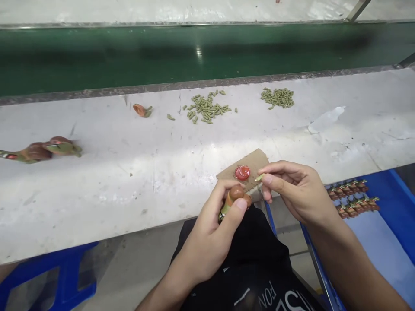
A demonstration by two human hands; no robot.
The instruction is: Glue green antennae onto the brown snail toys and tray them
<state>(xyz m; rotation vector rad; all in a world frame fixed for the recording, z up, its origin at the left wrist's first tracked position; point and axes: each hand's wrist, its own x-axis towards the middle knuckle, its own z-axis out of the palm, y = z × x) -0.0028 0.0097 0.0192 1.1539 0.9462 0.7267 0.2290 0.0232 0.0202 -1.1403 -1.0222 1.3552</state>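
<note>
My left hand (210,229) grips a small brown-and-green moulded toy piece (234,201) between thumb and fingers, close to my lap. My right hand (292,190) pinches a short green pellet (260,177) between thumb and forefinger, just above the toy piece. Behind both hands, a torn cardboard scrap (249,166) rests at the bench edge and carries a round red dab or cap (242,172). My left fingers are at the scrap's lower edge. Two heaps of green pellets (207,108) (278,97) lie farther up the white bench (113,190).
An orange-red part (141,110) lies near the pellets, and brown-green toy figures (39,150) lie at the bench's left. Beyond the bench runs a green conveyor belt (162,56). A blue crate (385,203) at lower right holds rows of finished toys (352,198). A blue stool (55,276) stands at lower left.
</note>
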